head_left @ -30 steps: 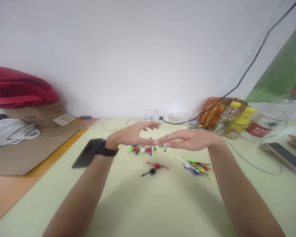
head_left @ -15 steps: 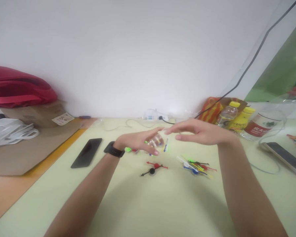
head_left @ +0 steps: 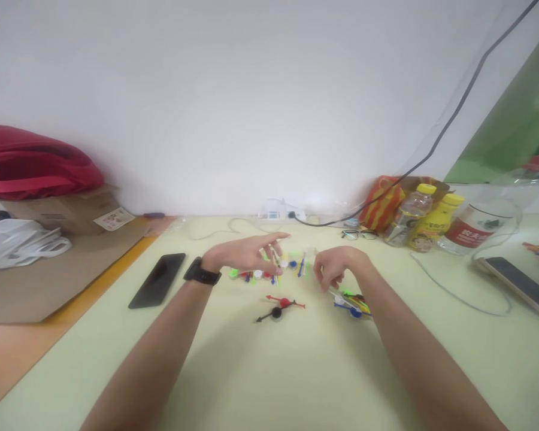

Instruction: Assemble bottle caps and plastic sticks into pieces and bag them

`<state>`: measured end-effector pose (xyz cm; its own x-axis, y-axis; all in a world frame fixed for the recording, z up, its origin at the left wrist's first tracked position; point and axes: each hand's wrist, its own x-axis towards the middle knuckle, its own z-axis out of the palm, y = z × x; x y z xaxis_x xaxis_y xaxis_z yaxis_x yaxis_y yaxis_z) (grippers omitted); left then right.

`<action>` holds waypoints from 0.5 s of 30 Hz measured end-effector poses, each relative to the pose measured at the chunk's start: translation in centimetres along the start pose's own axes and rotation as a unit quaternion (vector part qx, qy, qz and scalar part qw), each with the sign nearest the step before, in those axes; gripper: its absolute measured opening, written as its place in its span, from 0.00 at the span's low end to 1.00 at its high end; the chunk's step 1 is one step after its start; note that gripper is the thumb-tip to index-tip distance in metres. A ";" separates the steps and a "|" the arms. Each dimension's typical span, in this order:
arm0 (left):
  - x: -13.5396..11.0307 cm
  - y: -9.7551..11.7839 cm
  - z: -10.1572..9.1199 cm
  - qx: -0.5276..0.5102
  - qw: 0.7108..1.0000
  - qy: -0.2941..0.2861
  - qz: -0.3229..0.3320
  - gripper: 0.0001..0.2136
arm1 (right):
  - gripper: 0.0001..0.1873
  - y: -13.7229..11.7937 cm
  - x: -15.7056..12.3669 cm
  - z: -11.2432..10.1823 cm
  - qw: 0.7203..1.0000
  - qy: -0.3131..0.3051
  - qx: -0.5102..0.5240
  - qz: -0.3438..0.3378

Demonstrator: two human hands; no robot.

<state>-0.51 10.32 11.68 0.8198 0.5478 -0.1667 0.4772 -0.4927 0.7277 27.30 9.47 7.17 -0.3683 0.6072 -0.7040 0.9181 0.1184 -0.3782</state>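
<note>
Right hand (head_left: 339,263): dropped since the earlier frame to the far left edge of the right pile (head_left: 355,312), fingers curled close by the white arrow spinner (head_left: 340,299); whether they pinched it, one could not tell.
Left hand (head_left: 242,254): hovered with thumb and fingers apart at the far row of arrow spinners (head_left: 257,274).
Near pair: a red arrow spinner (head_left: 284,303) and a black arrow spinner (head_left: 276,312) lay overlapping between the forearms.
Pile hazard: tangled arms could have dragged neighbours along with any piece lifted.
Row hazard: low left fingertips risked nudging loose spinners askew.
Sight hazard: the right forearm partly hid the pile, inviting a mispick.
</note>
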 end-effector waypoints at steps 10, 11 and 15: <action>-0.5 0.8 -0.5 -0.024 1.000 -0.013 -0.008 0.41 | 0.05 0.8 -2.1 -0.9 0.994 0.064 0.037 -0.084; -0.7 0.8 -0.6 -0.039 0.999 -0.020 0.000 0.40 | 0.05 1.0 -2.7 -1.1 0.991 0.082 0.047 -0.100; -1.2 0.8 -1.3 -0.065 0.997 -0.021 0.045 0.37 | 0.07 2.2 -5.1 -1.7 0.963 0.187 0.116 -0.158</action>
<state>-1.52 10.15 13.25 0.8718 0.4744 -0.1224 0.3577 -0.4457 0.8206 31.47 7.98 10.90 -0.5054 0.8152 -0.2829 0.6955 0.1909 -0.6927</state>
